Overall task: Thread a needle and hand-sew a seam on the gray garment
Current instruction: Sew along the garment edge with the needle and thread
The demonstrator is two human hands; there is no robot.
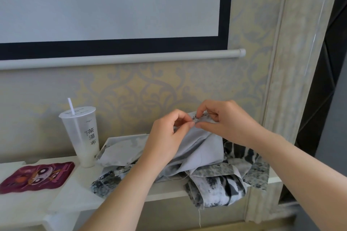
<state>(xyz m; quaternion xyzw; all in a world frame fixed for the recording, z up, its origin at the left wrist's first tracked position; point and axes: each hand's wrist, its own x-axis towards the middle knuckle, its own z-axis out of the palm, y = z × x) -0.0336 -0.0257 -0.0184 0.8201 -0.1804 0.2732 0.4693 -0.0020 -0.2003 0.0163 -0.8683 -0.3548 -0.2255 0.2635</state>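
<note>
The gray garment (201, 148) is lifted off the white shelf (78, 189), its top edge raised between both hands. My left hand (167, 137) pinches that edge with thumb and forefinger. My right hand (225, 120) pinches the same edge just to the right, fingers curled over a dark stitched patch. The needle is too small to make out between the fingertips. A loose thread hangs below the shelf from the fabric pile (216, 193).
A tall plastic cup with a straw (82, 137) stands on the shelf to the left. Further left lies a maroon cartoon pouch (37, 176). Black-and-white patterned fabric scraps are heaped under the garment. Behind hang a projector screen (112, 5) and patterned wallpaper.
</note>
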